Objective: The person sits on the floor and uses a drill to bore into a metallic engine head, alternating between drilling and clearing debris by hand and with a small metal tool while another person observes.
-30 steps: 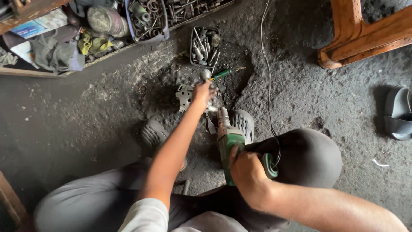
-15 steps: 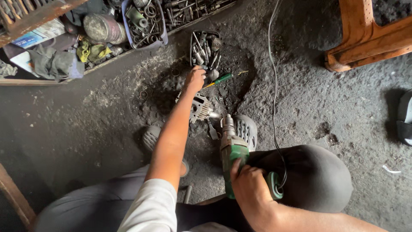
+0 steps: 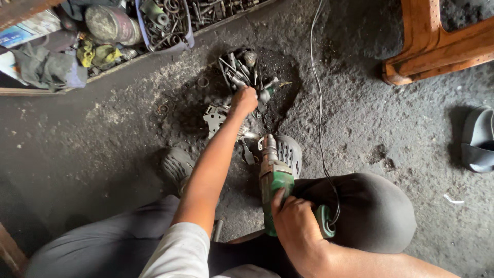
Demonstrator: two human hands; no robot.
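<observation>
My right hand grips the rear of a green and grey electric drill, which rests over my right knee with its chuck pointing toward the floor ahead. My left arm stretches forward. My left hand is curled at the near edge of a small black tray filled with metal tools and bits. Its fingers are closed, but whether they hold a tool is hidden. A perforated metal bracket lies on the oily floor just left of that hand.
The drill's black cable runs up across the floor. My grey shoes flank the arm. A bin of hardware, a can and rags sit top left. A wooden stool and a sandal are right.
My left hand has moved from the bracket area up to the tool tray. The right hand has stayed on the drill, and the view has shifted slightly.
</observation>
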